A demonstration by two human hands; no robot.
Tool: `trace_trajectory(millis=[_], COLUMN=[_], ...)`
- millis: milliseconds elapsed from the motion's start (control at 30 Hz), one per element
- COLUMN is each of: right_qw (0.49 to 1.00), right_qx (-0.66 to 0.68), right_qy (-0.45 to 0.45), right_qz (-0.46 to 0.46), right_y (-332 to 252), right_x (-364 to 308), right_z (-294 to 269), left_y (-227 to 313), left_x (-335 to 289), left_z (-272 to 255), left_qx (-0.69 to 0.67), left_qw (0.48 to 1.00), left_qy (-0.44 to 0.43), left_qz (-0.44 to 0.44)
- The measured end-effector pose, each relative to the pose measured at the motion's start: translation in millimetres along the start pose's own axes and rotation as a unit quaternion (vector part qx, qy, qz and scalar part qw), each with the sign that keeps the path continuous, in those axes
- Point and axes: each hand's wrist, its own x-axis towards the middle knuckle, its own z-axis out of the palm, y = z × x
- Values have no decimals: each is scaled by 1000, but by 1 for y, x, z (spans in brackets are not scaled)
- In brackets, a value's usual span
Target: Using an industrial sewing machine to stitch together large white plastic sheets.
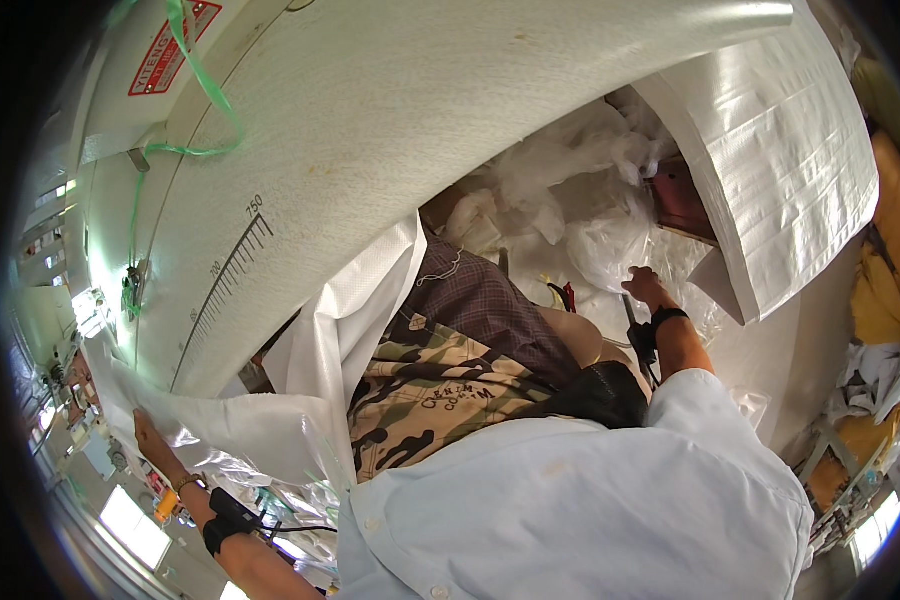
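White sheet [245, 425] at the left hand [154, 442], right hand [650, 288] down by the film [605, 240]

The white sheet runs from the left hand along the near edge of the desk [370, 110], then folds up beside the lap. The left hand is at the sheet's outer edge, probably to keep that loose end from sagging; whether the fingers pinch it or only rest against it, I cannot tell.

The right hand reaches out past the knees, below the desk's edge, beside a crumpled heap of clear film. Its fingers are bent and nothing shows clearly in them; whether they touch or grip the film, I cannot tell. The film looks heaped low, perhaps so that it is out of the way of the desk top.

A second white panel [790, 170] hangs in a broad curve at the right end of the desk; its smooth bend suggests a stiff material. Whether it joins the sheet at the left hand is not visible.

Ruler marks [225, 275] run along the desk near its left part, likely for measuring. A green string [210, 95] trails across the far left corner. Camouflage cloth [440, 385] covers the lap, perhaps to protect the clothes beneath.
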Motion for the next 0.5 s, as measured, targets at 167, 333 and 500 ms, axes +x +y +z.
trace_trajectory(millis=[167, 333, 500], right_qw=[992, 990, 987], right_qx=[125, 93, 115], right_qy=[6, 38, 32], right_qz=[-31, -98, -107], right_y=[-13, -37, -56], right_x=[1, 12, 13], right_z=[20, 14, -3], left_y=[-2, 39, 146], left_x=[5, -11, -66], left_z=[1, 0, 3], left_qx=[-51, 60, 54], left_qw=[998, 998, 949], left_qy=[-25, -5, 267], left_qz=[-4, 34, 159])
